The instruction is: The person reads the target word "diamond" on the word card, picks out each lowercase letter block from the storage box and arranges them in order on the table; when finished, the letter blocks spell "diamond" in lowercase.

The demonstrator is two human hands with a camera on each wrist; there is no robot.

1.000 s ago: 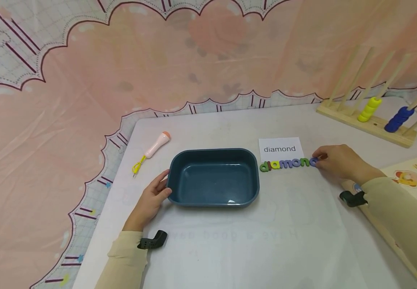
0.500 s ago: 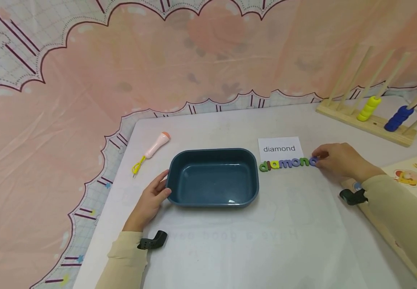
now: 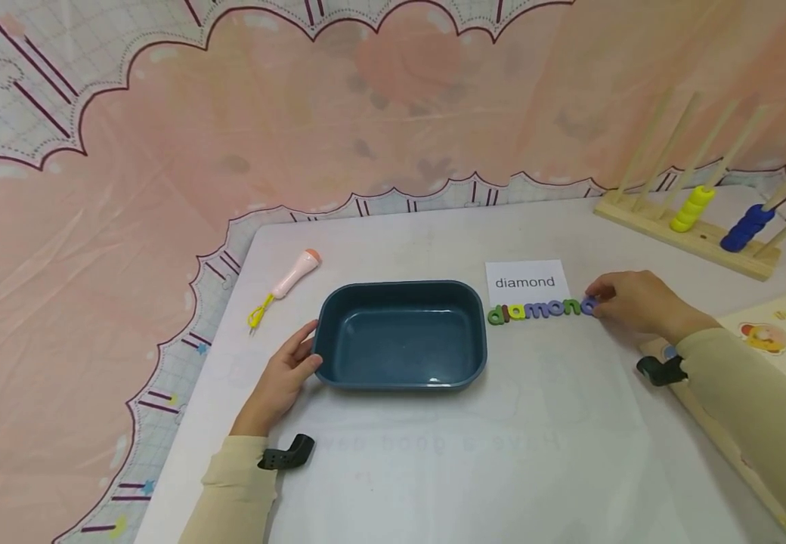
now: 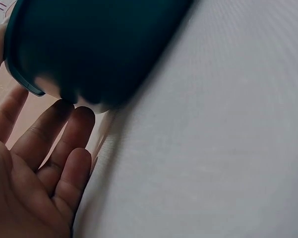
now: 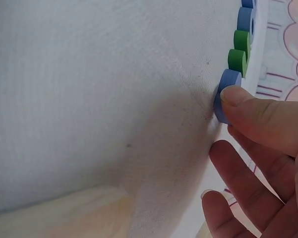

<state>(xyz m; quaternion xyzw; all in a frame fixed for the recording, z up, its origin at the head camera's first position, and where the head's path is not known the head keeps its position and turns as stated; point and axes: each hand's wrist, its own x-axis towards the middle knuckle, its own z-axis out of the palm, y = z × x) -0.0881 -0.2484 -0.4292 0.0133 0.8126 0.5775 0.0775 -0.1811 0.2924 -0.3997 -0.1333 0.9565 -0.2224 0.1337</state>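
My right hand (image 3: 638, 302) pinches a blue-purple toy letter (image 5: 226, 94) at the right end of a letter row; the fingers hide part of its shape. Left of it stand the green n (image 3: 572, 307), a purple o, a purple m and more coloured letters, ending in a green d (image 3: 496, 315). Right above the row lies a white card (image 3: 527, 272) printed "diamond". My left hand (image 3: 277, 381) touches the left end of a dark blue plastic bin (image 3: 400, 375), its fingertips against the outer wall (image 4: 104, 54) in the left wrist view.
A pink-handled tool (image 3: 298, 272) with a yellow end lies behind the bin at left. At the back right stands a wooden bead rack (image 3: 692, 238) with yellow and blue beads. A cartoon-printed board (image 3: 784, 340) lies partly under the right forearm. A patterned curtain hangs behind.
Both hands, the letters and the bin keep their places. The head view shifts very slightly.
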